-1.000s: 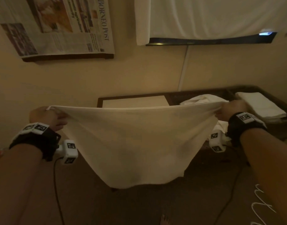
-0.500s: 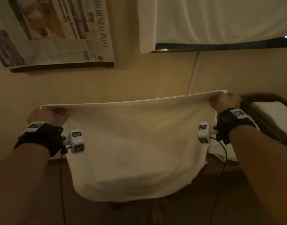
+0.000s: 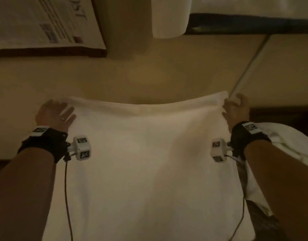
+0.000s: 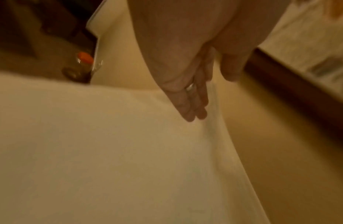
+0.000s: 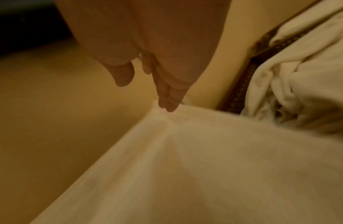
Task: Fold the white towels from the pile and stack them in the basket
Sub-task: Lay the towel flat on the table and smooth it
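A white towel (image 3: 149,162) lies spread flat in front of me, its far edge close to the beige wall. My left hand (image 3: 62,112) rests on the towel's far left corner with straight fingers (image 4: 193,115), thumb held apart. My right hand (image 3: 235,108) is at the far right corner; its straight fingertips (image 5: 168,106) touch the towel (image 5: 205,159) there and the thumb is lifted off. Neither hand grips the cloth. A crumpled pile of white towels (image 3: 289,141) lies just right of my right wrist, in a dark woven basket (image 5: 241,86).
A newspaper (image 3: 45,23) hangs on the wall at upper left. A white cloth (image 3: 168,16) hangs over a dark ledge at the top, and a white pipe (image 3: 250,63) runs down the wall. A bottle with an orange cap (image 4: 84,60) stands left of the towel.
The towel was held up in the air by its top corners; it now lies spread out flat. Both hands have let go of the corners and rest on them with straight fingers.
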`<action>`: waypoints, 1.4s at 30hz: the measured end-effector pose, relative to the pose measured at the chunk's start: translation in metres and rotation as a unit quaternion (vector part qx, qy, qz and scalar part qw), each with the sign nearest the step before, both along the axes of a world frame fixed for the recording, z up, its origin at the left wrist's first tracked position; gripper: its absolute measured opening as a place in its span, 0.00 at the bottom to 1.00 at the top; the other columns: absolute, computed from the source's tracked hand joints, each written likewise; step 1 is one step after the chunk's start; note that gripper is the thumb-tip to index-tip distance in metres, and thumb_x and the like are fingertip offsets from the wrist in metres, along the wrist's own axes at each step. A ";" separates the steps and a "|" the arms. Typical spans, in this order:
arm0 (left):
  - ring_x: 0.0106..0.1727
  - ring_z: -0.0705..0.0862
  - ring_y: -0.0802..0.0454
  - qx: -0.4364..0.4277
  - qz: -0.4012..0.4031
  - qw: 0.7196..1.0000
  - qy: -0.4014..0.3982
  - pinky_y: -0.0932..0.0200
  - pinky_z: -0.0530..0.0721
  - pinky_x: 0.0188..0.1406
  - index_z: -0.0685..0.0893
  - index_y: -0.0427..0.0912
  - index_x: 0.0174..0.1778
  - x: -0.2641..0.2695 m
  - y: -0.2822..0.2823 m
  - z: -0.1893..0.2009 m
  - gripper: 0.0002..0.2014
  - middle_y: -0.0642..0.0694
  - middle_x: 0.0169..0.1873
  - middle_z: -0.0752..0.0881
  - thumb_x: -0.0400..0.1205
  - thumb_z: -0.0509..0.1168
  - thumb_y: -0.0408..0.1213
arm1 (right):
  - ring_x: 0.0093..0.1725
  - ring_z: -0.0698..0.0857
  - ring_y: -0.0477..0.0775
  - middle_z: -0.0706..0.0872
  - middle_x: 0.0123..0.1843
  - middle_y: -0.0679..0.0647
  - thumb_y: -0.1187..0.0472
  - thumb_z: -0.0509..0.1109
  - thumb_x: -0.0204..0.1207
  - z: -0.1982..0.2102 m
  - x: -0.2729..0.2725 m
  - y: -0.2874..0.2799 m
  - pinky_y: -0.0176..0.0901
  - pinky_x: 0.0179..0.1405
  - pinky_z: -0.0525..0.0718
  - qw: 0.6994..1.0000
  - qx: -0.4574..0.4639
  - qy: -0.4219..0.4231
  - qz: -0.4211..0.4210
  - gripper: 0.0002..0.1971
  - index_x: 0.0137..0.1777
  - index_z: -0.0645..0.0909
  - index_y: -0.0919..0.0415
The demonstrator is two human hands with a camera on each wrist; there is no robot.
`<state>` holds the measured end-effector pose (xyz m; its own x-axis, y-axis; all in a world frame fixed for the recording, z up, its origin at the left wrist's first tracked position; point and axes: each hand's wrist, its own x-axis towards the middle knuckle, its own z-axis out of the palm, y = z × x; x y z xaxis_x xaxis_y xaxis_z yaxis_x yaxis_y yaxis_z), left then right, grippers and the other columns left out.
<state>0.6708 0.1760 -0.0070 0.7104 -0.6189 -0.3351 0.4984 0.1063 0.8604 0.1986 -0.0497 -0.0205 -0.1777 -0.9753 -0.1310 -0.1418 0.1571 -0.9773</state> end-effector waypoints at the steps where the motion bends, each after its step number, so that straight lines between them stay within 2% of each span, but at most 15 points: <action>1: 0.54 0.84 0.45 0.040 -0.030 0.999 -0.013 0.51 0.79 0.55 0.80 0.51 0.57 -0.007 -0.002 -0.018 0.12 0.48 0.57 0.84 0.80 0.63 0.49 | 0.66 0.81 0.62 0.79 0.70 0.60 0.55 0.67 0.81 -0.017 0.003 0.004 0.52 0.66 0.78 0.992 0.002 0.115 0.052 0.26 0.77 0.67 0.57; 2: 0.55 0.83 0.42 0.128 -0.076 0.986 -0.080 0.49 0.78 0.53 0.78 0.51 0.62 -0.017 -0.003 -0.039 0.12 0.45 0.60 0.83 0.84 0.62 0.45 | 0.71 0.77 0.63 0.76 0.74 0.60 0.54 0.66 0.83 -0.039 0.004 0.009 0.47 0.68 0.73 0.965 0.022 0.235 0.116 0.27 0.80 0.65 0.57; 3: 0.59 0.81 0.39 0.244 -0.135 0.942 -0.186 0.45 0.77 0.56 0.76 0.49 0.69 -0.021 -0.002 -0.069 0.14 0.41 0.66 0.80 0.87 0.61 0.42 | 0.74 0.75 0.63 0.73 0.78 0.60 0.52 0.65 0.84 -0.065 0.004 0.016 0.46 0.69 0.70 0.926 0.046 0.324 0.187 0.29 0.82 0.63 0.57; 6: 0.83 0.61 0.37 0.481 -0.378 0.682 -0.400 0.42 0.62 0.80 0.60 0.51 0.85 -0.046 0.022 -0.144 0.36 0.43 0.85 0.57 0.83 0.67 0.53 | 0.83 0.61 0.63 0.57 0.86 0.60 0.44 0.61 0.84 -0.129 0.003 0.046 0.51 0.79 0.61 0.792 0.122 0.472 0.366 0.34 0.86 0.53 0.50; 7: 0.85 0.53 0.39 0.509 -0.408 0.631 -0.420 0.42 0.57 0.83 0.54 0.56 0.86 -0.050 0.029 -0.159 0.40 0.46 0.87 0.48 0.82 0.65 0.58 | 0.85 0.53 0.63 0.49 0.87 0.59 0.40 0.58 0.83 -0.147 -0.001 0.048 0.56 0.82 0.57 0.753 0.131 0.511 0.393 0.35 0.86 0.48 0.47; 8: 0.86 0.47 0.40 0.523 -0.414 0.609 -0.429 0.41 0.55 0.84 0.49 0.60 0.86 -0.051 0.032 -0.168 0.40 0.49 0.87 0.42 0.81 0.63 0.62 | 0.86 0.46 0.64 0.43 0.88 0.59 0.36 0.53 0.82 -0.160 -0.003 0.048 0.61 0.83 0.55 0.723 0.125 0.544 0.407 0.36 0.86 0.45 0.44; 12: 0.87 0.41 0.42 0.520 -0.420 0.601 -0.439 0.38 0.51 0.84 0.46 0.64 0.85 -0.043 0.016 -0.166 0.41 0.54 0.86 0.37 0.81 0.60 0.65 | 0.85 0.41 0.69 0.39 0.87 0.58 0.20 0.32 0.69 -0.177 0.001 0.023 0.70 0.80 0.58 0.673 0.099 0.591 0.432 0.46 0.85 0.49 0.41; 15: 0.87 0.42 0.41 0.520 -0.421 0.598 -0.441 0.38 0.52 0.84 0.47 0.61 0.86 -0.028 -0.012 -0.163 0.42 0.52 0.86 0.38 0.81 0.62 0.63 | 0.85 0.44 0.70 0.40 0.87 0.59 0.24 0.45 0.75 -0.172 0.017 -0.002 0.69 0.81 0.56 0.692 0.098 0.583 0.415 0.42 0.86 0.48 0.43; 17: 0.87 0.43 0.41 0.520 -0.421 0.590 -0.452 0.37 0.53 0.84 0.48 0.60 0.86 -0.016 -0.033 -0.166 0.42 0.51 0.87 0.39 0.81 0.62 0.63 | 0.85 0.42 0.69 0.37 0.87 0.59 0.23 0.44 0.74 -0.166 0.028 -0.024 0.66 0.83 0.53 0.685 0.109 0.587 0.419 0.43 0.86 0.46 0.43; 21: 0.87 0.45 0.42 0.508 -0.427 0.585 -0.466 0.39 0.51 0.84 0.48 0.59 0.86 0.006 -0.069 -0.164 0.42 0.51 0.87 0.41 0.81 0.64 0.61 | 0.86 0.40 0.65 0.35 0.87 0.57 0.37 0.60 0.81 -0.161 0.043 -0.063 0.61 0.83 0.49 0.718 0.124 0.548 0.410 0.39 0.86 0.45 0.44; 25: 0.86 0.52 0.45 0.477 -0.409 0.599 -0.496 0.48 0.54 0.84 0.55 0.54 0.86 0.019 -0.081 -0.162 0.40 0.52 0.87 0.47 0.81 0.68 0.52 | 0.86 0.40 0.65 0.37 0.87 0.58 0.33 0.59 0.79 -0.160 0.050 -0.079 0.65 0.83 0.49 0.729 0.115 0.539 0.406 0.41 0.86 0.47 0.46; 28: 0.86 0.54 0.45 0.457 -0.374 0.618 -0.519 0.49 0.54 0.84 0.60 0.51 0.85 0.007 -0.060 -0.170 0.34 0.50 0.87 0.51 0.84 0.65 0.50 | 0.86 0.43 0.64 0.40 0.87 0.58 0.32 0.58 0.78 -0.159 0.041 -0.051 0.66 0.82 0.54 0.711 0.078 0.566 0.410 0.41 0.85 0.48 0.48; 31: 0.87 0.51 0.45 0.447 -0.366 0.623 -0.527 0.46 0.53 0.85 0.55 0.49 0.87 -0.021 -0.016 -0.181 0.35 0.47 0.87 0.48 0.86 0.60 0.53 | 0.86 0.44 0.64 0.41 0.88 0.59 0.35 0.55 0.81 -0.162 0.016 0.004 0.66 0.81 0.57 0.700 0.045 0.587 0.405 0.40 0.86 0.45 0.51; 38: 0.87 0.43 0.45 0.475 -0.410 0.562 -0.539 0.38 0.52 0.83 0.44 0.60 0.86 -0.082 0.107 -0.177 0.40 0.50 0.86 0.37 0.82 0.53 0.67 | 0.86 0.39 0.59 0.34 0.87 0.52 0.30 0.52 0.79 -0.163 -0.045 0.129 0.65 0.83 0.51 0.706 0.085 0.579 0.400 0.41 0.86 0.40 0.45; 42: 0.86 0.40 0.38 0.494 -0.427 0.527 -0.544 0.34 0.51 0.83 0.35 0.69 0.83 -0.103 0.153 -0.173 0.40 0.44 0.85 0.33 0.78 0.47 0.74 | 0.86 0.41 0.65 0.37 0.87 0.55 0.19 0.37 0.66 -0.163 -0.075 0.175 0.67 0.82 0.52 0.678 0.099 0.601 0.411 0.49 0.86 0.45 0.42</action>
